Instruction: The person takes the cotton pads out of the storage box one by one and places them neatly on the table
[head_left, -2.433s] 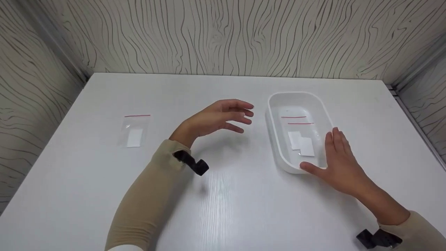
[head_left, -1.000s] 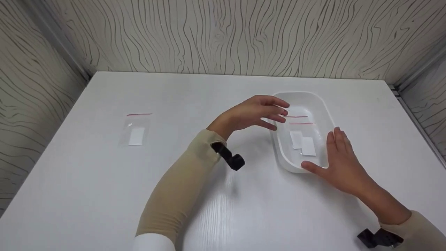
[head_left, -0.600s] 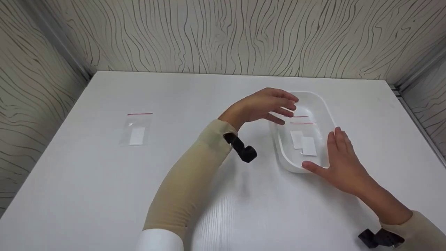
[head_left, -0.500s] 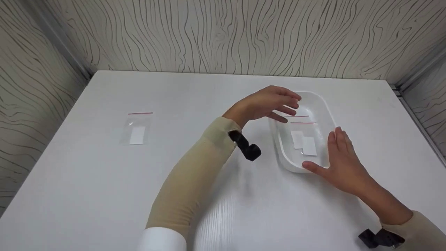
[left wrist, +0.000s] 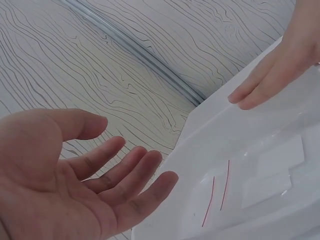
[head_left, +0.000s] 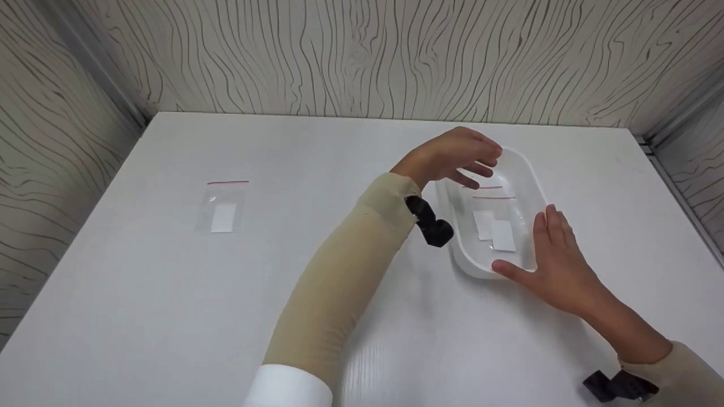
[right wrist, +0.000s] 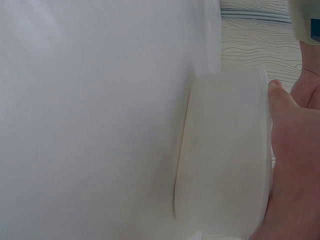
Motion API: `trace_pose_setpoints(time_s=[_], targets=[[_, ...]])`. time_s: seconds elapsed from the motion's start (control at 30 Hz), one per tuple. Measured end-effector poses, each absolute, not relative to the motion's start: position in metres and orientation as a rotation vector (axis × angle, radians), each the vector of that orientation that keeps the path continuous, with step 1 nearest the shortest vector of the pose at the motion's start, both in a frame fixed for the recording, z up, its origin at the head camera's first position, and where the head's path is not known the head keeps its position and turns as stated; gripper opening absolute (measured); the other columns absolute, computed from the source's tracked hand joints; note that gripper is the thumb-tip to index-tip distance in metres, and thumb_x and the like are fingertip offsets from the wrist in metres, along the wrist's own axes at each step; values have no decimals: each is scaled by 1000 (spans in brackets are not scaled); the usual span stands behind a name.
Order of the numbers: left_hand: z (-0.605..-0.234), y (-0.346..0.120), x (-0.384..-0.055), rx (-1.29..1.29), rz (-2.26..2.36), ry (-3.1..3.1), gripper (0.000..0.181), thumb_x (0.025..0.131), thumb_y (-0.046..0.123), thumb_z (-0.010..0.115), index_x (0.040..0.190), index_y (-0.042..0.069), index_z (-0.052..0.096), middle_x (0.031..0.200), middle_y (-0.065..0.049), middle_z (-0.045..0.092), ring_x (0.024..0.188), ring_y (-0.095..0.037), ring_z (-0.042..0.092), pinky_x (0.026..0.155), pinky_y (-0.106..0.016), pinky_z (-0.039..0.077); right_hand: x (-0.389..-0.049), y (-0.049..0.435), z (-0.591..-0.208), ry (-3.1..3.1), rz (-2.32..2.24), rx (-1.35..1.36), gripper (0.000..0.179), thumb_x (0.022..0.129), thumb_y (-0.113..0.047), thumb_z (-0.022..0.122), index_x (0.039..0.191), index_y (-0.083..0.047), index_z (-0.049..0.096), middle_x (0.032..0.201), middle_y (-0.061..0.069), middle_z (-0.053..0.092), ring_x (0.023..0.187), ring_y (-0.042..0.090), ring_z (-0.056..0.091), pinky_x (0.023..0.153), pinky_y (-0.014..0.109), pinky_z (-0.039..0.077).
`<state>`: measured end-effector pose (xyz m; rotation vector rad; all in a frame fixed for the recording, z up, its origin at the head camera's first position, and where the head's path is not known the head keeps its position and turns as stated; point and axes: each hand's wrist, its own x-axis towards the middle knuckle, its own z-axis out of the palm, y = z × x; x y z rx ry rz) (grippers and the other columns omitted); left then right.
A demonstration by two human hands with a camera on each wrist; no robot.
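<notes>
White container (head_left: 523, 175), one: on the desk (head_left: 141, 294), long axis running near to far; two clear bags (head_left: 503, 236) inside. Right hand (head_left: 560, 268): nearer, at its right side, fingers straight against it. Left hand (head_left: 458, 152): apart, relaxed, gripping nothing, at the far-left end (contact unclear).

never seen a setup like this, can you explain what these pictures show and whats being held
There is no robot here: these are a person's two bare hands. The widest picture comes from a camera on the head; the other two come from cameras worn on the left and right wrists. On the white table stands a white plastic tub with two clear zip bags lying overlapped inside; a third zip bag lies farther left. Nothing appears gripped: the right hand rests along the tub's rim, and the left hand, palm bare, is by its far left corner.
</notes>
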<state>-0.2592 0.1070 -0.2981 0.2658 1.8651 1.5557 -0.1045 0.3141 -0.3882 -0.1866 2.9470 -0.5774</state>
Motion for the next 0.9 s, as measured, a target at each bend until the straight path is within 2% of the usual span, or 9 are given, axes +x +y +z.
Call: trace_pose_setpoints(time_s=[0.5,0.9], targets=[[-313,126,-261,70,1548,1974,17,99,17,64,113,6,66,109,-7,67,100,-20,69,82,-36,62,-103,316,-389,2952,-586,-170,126,88,-62,70,152,20,-1,162,36,-13,149,53,-12,115,74,12],[-320,148,-250,-60,1232,2117,26,98,24,67,118,8,69,109,-5,70,96,-18,69,77,-34,62,-104,315,-389,2952,-601,-178,126,88,-62,70,153,18,-3,162,35,-14,150,51,-13,116,72,10]])
